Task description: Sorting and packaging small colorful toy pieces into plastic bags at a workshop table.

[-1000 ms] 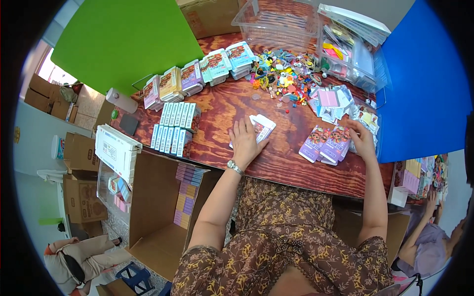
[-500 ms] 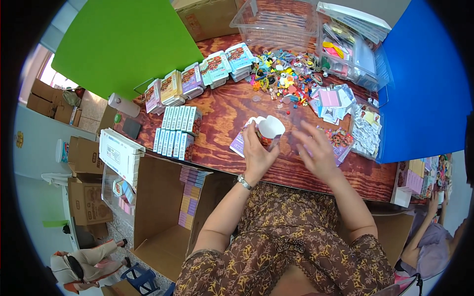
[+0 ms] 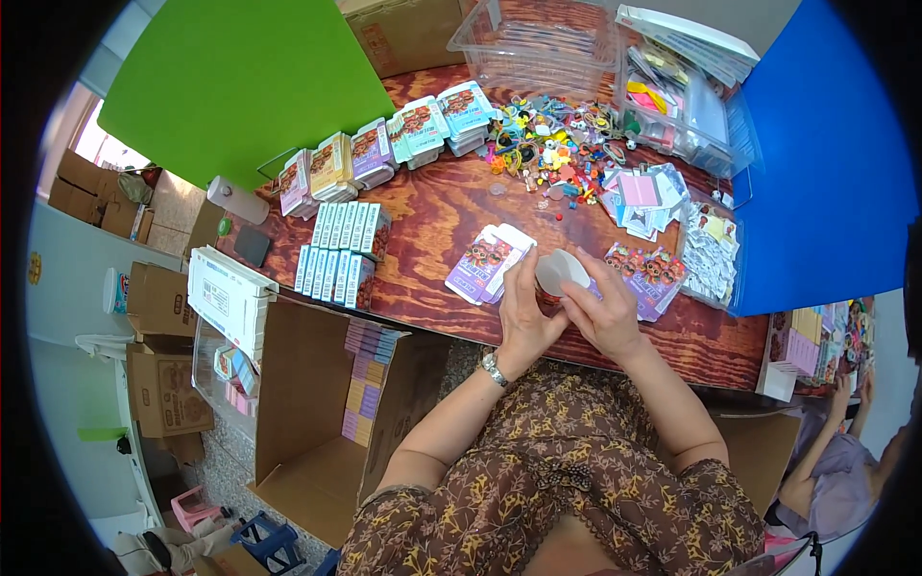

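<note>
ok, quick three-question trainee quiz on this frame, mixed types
1. True or false: both hands hold the white piece.
2. The flat purple cards lie on which side of the hands? A. the person's left B. the person's right
3. Fill in: the open cardboard box beside the table holds a stack of ____ packs.

Key: 1 true; 2 A; 3 purple

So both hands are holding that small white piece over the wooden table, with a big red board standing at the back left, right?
Not quite: the head view shows the board at the back left is green, not red. Both the left hand and right hand do hold the small white piece over the wooden table.
</note>
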`<state>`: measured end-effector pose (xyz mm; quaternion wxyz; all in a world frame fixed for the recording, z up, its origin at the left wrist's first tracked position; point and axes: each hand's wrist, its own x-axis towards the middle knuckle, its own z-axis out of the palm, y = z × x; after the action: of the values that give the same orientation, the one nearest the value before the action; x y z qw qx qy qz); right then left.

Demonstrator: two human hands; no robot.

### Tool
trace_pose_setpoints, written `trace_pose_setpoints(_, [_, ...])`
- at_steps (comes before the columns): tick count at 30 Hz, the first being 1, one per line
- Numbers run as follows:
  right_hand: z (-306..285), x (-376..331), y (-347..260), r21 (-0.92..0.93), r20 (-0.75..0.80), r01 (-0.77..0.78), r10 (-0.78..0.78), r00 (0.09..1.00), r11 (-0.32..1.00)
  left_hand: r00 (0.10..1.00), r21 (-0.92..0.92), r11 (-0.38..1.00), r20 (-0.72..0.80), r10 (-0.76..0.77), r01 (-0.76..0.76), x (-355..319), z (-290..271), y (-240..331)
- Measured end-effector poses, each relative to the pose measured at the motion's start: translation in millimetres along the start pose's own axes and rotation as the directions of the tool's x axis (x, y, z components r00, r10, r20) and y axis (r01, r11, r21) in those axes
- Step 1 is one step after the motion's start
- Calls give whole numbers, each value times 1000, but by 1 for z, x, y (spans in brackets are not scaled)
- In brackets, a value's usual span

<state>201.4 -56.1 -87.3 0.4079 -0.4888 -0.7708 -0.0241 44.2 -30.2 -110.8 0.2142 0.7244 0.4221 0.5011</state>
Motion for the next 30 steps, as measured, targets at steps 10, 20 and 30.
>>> trace_pose_setpoints(10, [-2, -3, -13, 314, 30, -256, 260, 965, 914, 996, -9, 999, 81, 40, -39, -11, 6, -12])
trace_pose_setpoints(20, [12, -10, -3, 696, 337, -658, 679, 652, 287, 994, 104, 993, 95, 52, -62, -20, 17, -14])
trace_pose_setpoints(30, [4, -5, -15, 453, 183, -544, 524, 832, 706, 996, 86, 994, 56, 65, -70, -30, 26, -24])
